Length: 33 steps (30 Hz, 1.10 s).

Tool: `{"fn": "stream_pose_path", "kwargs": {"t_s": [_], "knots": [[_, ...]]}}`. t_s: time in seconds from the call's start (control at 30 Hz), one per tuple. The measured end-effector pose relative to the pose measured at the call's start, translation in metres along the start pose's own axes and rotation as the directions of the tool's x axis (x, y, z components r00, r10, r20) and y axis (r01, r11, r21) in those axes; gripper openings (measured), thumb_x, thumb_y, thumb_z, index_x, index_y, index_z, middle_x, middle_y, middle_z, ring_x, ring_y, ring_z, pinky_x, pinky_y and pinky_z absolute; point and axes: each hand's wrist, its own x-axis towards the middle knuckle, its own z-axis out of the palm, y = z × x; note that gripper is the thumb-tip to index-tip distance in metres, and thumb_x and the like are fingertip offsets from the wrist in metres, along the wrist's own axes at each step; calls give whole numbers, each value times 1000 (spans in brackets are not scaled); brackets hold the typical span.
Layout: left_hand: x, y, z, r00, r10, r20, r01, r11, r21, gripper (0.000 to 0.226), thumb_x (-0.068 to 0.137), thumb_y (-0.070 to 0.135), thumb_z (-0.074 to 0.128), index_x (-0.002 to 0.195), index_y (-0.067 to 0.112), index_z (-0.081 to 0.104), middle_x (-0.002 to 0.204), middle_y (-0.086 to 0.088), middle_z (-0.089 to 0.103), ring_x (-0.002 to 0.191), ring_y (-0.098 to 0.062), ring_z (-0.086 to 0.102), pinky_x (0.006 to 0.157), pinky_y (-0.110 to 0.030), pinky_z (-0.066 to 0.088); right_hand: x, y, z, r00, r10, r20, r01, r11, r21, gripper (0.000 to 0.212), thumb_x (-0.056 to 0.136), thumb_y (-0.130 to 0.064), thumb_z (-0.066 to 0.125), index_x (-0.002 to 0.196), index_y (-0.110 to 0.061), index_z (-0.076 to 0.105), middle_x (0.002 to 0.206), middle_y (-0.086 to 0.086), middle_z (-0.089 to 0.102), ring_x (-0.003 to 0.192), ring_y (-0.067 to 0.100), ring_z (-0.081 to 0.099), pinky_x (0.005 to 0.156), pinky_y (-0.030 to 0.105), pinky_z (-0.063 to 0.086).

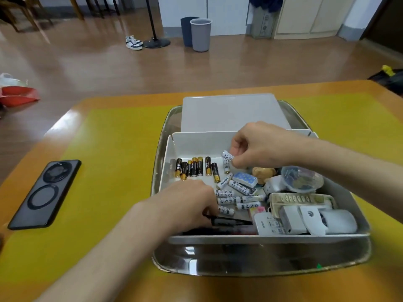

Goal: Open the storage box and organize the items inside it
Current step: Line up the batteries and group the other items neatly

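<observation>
The white storage box [197, 142] stands open on a metal tray [261, 261], and its lid [233, 113] lies flat behind it. Several black-and-gold batteries [194, 167] are lined up at the box's far left. Several white batteries [234, 196] lie loose in the middle. My right hand [257, 144] pinches one white battery [226, 156] above the box's back. My left hand [189, 203] reaches into the near left part, fingers on a black pen-like item [231, 221]. White chargers [305, 219], a remote [268, 224] and a clear round container [302, 178] fill the right side.
A black phone [44, 194] lies face down on the yellow mat [109, 160] at the left of the table. Two bins [197, 33], shoes [133, 42] and a stand base are on the floor beyond the table.
</observation>
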Motion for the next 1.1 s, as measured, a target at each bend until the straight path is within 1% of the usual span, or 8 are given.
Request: {"fn": "stream_pose_path", "kwargs": {"t_s": [0.17,0.3,0.4,0.47,0.57,0.7,0.93,1.1], "knots": [[-5,-3,-4,998,-60,32,61,997,-46,24,92,48,61,98,30,76,83,14,69,72,-7,59,61,-24,46,4,4,5,1000,-10,-2,10,1000,24,20,77,-31,67,98,-31,65,67,-15,71,71,6,68,63,30,49],[-2,-13,-18,987,-126,-101,131,990,47,18,91,46,62,94,32,72,86,16,66,82,-8,61,66,-27,41,6,3,10,1000,-2,-17,2,1000,-7,29,81,-33,63,110,-38,67,76,-15,64,81,12,62,70,33,48],[-1,-30,-26,978,-141,-156,170,966,194,29,86,50,67,111,35,68,104,14,65,104,-15,58,79,-27,35,11,1,16,999,35,-23,-34,999,7,25,80,-30,65,105,-33,69,75,-11,66,77,14,63,67,31,47],[-3,-36,-26,983,-158,-98,179,946,270,42,82,55,69,118,34,66,107,13,66,109,-15,55,100,-28,30,15,-3,22,999,38,-28,-38,999,4,26,80,-28,66,106,-32,67,81,-10,66,79,17,64,70,33,53],[-4,-37,-22,984,-170,-55,178,923,340,46,75,57,72,112,31,69,104,12,66,115,-14,55,121,-36,5,21,-7,34,999,36,-21,-36,999,-28,31,80,-29,69,111,-33,66,94,-8,66,89,20,63,78,37,55],[-6,-32,-24,976,-218,-15,207,897,390,44,67,56,78,100,29,67,93,10,59,117,-14,53,122,-40,-4,23,-6,43,999,41,0,-41,998,-49,37,81,-32,74,117,-30,66,96,-7,64,92,23,63,83,41,55],[-3,-20,-27,945,-296,141,190,844,501,57,67,59,78,114,31,62,117,8,65,129,-18,43,122,-49,-7,13,0,36,999,30,-16,-29,999,45,39,79,-31,82,115,-24,69,78,-11,70,83,13,66,82,35,54],[-5,-13,-23,960,-264,91,184,842,507,29,83,37,70,108,25,61,106,4,67,116,-21,53,121,-53,2,8,-4,35,999,15,-36,-12,997,75,33,83,-32,80,113,-24,68,76,-5,76,72,11,68,71,34,55]]}}
